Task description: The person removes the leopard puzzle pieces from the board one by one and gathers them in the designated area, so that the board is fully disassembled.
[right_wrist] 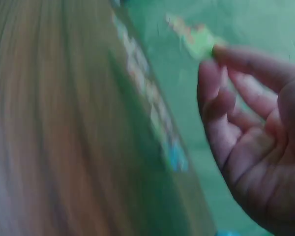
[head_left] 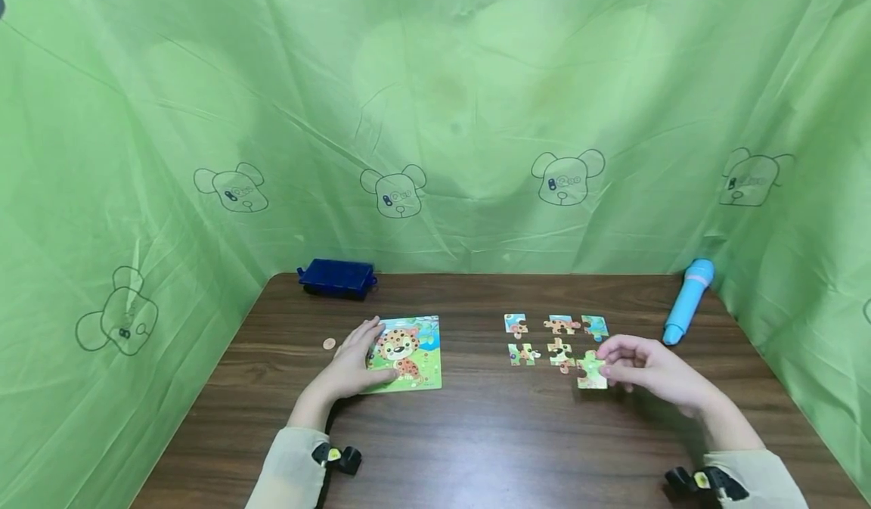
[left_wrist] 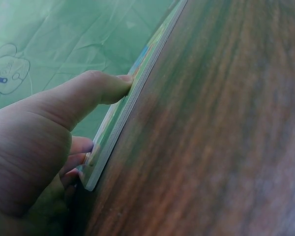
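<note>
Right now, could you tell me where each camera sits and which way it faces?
Head: above, looking forward and down at the table; both forearms, left hand on puzzle board, right hand pinching puzzle piece.
Left wrist: low by the tabletop; thumb and fingers on the board's edge.
Right wrist: blurred, looking past the palm at the pinched piece.
Shared: board, head and left wrist.

Left hand (head_left: pixel 355 364) lies flat with thumb and fingers (left_wrist: pixel 101 88) extended, while the right hand (head_left: pixel 649 373) hovers, fingers (right_wrist: pixel 214 105) curled in a pinch.
</note>
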### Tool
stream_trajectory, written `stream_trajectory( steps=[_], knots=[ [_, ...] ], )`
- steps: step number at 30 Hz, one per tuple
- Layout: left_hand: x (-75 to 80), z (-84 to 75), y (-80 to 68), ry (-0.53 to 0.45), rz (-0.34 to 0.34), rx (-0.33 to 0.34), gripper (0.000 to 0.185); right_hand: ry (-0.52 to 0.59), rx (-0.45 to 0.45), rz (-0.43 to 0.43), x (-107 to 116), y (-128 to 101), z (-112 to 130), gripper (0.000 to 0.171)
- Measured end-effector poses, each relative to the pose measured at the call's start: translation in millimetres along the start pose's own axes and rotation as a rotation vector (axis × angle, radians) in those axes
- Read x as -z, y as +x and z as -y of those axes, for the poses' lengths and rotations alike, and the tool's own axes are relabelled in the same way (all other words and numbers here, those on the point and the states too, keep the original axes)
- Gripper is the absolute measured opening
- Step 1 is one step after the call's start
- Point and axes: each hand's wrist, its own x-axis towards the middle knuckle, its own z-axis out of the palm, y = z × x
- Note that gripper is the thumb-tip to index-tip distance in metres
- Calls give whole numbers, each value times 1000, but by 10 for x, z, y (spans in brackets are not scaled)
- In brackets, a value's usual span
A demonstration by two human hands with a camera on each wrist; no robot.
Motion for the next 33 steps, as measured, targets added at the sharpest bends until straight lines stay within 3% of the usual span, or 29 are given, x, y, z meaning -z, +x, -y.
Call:
stream_trajectory(
  steps=[8, 11, 22, 33],
  knots=[
    [-36, -25, 37, 14, 3, -24, 110, 41, 38, 11, 280, -269, -289, 17],
    [-31, -32, 50, 21, 1, -31, 110, 45, 11, 27, 314, -297, -323, 15],
    [53, 58, -30, 32, -24, -2, 111, -32, -58, 65, 257, -127, -294, 18],
    [11, 29, 21, 29, -19, -25, 111, -78, -92, 61, 240, -185, -268, 19]
  ],
)
